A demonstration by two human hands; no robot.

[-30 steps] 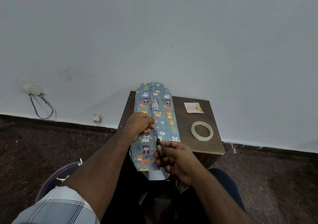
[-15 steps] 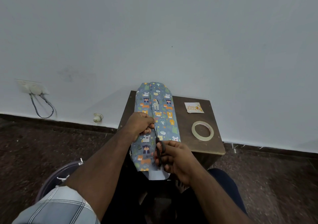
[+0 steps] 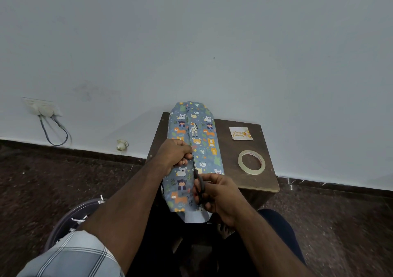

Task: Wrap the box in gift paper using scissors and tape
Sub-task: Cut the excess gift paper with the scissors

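Blue gift paper printed with cartoon animals lies folded lengthwise over the box on a small brown table; the box itself is hidden under it. My left hand grips the paper's left flap at the middle seam. My right hand holds black scissors, blades pointing away from me along the seam. The paper's near end hangs off the table's front edge, white underside showing. A roll of clear tape lies flat on the table's right side.
A small "Happy Birthday" card lies at the table's back right. The table stands against a pale wall. A wall socket with a looped cable is at the left. A round bin with paper scraps stands on the dark floor by my left arm.
My right hand and the scissors have edged slightly forward along the seam. My left hand keeps its grip on the paper in the same place.
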